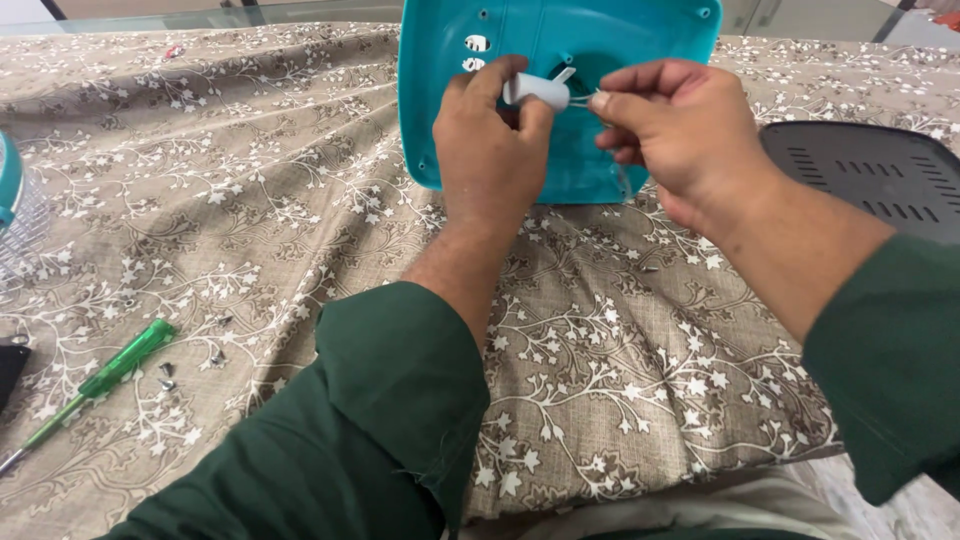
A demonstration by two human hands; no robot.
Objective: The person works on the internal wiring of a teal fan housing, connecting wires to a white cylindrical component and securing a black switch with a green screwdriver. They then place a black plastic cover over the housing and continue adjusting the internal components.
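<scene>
White plastic part [535, 89] gripped in the left hand [487, 150] while the right hand [672, 130] pinches its wires, over a teal cover [440, 120] at 12 o'clock; screwdriver [95, 385] at 8 o'clock.

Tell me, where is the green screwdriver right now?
The green screwdriver lies at the lower left of the patterned cloth, beside a few loose screws.

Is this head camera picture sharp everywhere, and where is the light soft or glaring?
Head view: soft, even light; faint shadows under the left hand and right hand; the small white plastic cylinder and turquoise plastic panel look sharp; the green-handled screwdriver is slightly softer; edges bow from a wide lens.
</scene>
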